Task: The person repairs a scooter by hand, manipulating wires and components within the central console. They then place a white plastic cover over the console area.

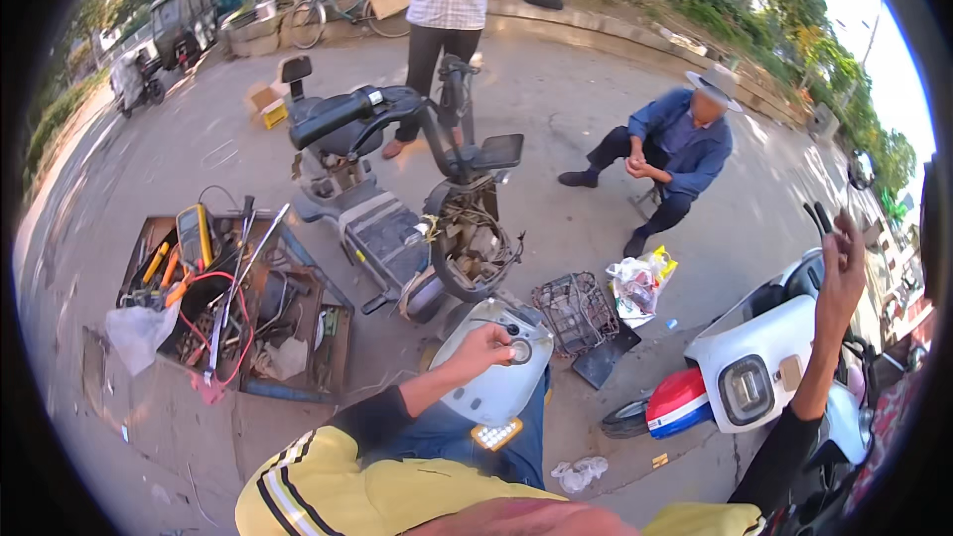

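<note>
A white plastic scooter panel (475,389) with a round opening rests over my lap, against my blue jeans. At that opening sits a ring-shaped fitting (519,350), and the fingertips of my left hand (478,351) are closed together beside it. Whatever the fingers pinch is too small to make out. My right hand (842,263) is raised at the far right, its fingers pointing up and apart. Behind it in the picture show the dark handlebar parts (820,218) of a white scooter (717,369); I see nothing held there.
An electric scooter (382,233) with its front stripped and wiring exposed stands ahead. To the left lies an open toolbox (347,337) with a multimeter (195,236). A wire basket (576,310) and plastic bag (640,288) lie right of centre. One person (675,144) sits; another (452,0) stands.
</note>
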### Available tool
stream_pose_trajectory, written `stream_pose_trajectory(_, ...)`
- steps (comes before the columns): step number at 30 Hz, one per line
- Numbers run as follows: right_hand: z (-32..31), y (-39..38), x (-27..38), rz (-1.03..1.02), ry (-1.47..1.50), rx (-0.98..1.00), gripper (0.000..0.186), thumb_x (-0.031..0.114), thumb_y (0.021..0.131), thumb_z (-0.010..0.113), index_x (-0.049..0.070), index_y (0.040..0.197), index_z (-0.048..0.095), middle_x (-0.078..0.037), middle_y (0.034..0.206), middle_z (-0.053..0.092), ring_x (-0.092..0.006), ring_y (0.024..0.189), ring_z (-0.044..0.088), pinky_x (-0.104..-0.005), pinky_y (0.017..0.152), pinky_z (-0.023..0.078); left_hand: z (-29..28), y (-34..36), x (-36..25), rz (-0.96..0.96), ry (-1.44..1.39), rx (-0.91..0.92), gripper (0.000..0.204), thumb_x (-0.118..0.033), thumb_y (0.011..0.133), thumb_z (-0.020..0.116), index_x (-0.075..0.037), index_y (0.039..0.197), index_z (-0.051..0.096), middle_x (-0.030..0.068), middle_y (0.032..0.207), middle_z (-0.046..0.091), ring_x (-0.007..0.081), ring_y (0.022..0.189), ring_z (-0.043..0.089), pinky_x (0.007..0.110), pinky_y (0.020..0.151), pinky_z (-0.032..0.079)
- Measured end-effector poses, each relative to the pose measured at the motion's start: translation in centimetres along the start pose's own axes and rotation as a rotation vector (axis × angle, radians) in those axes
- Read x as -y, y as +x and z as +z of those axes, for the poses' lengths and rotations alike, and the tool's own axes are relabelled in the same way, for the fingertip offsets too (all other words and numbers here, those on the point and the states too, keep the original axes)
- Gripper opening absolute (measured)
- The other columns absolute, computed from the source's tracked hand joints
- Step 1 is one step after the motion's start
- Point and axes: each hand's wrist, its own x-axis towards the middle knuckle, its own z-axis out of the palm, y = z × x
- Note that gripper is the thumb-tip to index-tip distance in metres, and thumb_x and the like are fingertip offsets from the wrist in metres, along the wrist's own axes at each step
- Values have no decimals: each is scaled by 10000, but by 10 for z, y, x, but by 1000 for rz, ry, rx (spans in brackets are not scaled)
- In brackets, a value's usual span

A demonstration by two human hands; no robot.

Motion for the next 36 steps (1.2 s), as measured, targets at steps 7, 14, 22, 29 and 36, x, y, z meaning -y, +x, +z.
stream_pose_trajectory(7, 190, -366, -40, -216, -132, 897, 582, 177, 816, 911, 76, 1351, 704, -141, 1355, 696, -303, 1082, 715, -459, 964, 563, 33, -24, 17, -3, -153, -104, 241, -60, 990, 764, -6, 1163, 604, 64, 1111, 670, 153, 1005, 706, 338, 875, 629)
stream_pose_trajectory(14, 238, -430, -3, -200, -37, 878, 339, 169, 860, 854, 79, 1169, 747, -63, 1263, 683, -344, 1025, 723, -468, 848, 573, 29, -34, 11, -20, -129, -148, 212, -39, 1007, 734, 13, 1165, 602, 70, 1118, 662, 139, 1037, 691, 302, 869, 594)
stream_pose_trajectory(22, 241, -438, 0, -182, -83, 862, 194, 154, 915, 800, 74, 1087, 760, -59, 1171, 686, -327, 962, 726, -465, 809, 574, 28, -34, 16, -10, -152, -145, 200, -26, 1007, 724, 2, 1166, 604, 57, 1105, 659, 126, 1037, 679, 300, 872, 587)
stream_pose_trajectory(29, 241, -441, -3, -169, -61, 822, 139, 144, 947, 770, 67, 1062, 753, -85, 1118, 697, -342, 916, 731, -472, 747, 578, 31, -31, 21, 50, -15, -151, 157, -44, 1010, 725, -5, 1116, 617, 29, 1045, 667, 110, 983, 673, 286, 835, 563)
stream_pose_trajectory(36, 237, -437, -2, -142, -42, 791, 121, 132, 955, 759, 64, 1055, 753, -90, 1089, 711, -350, 901, 731, -471, 738, 578, 35, -31, 11, 129, 319, -171, 175, -64, 990, 748, 0, 1081, 613, 36, 1002, 664, 113, 944, 661, 310, 805, 543)
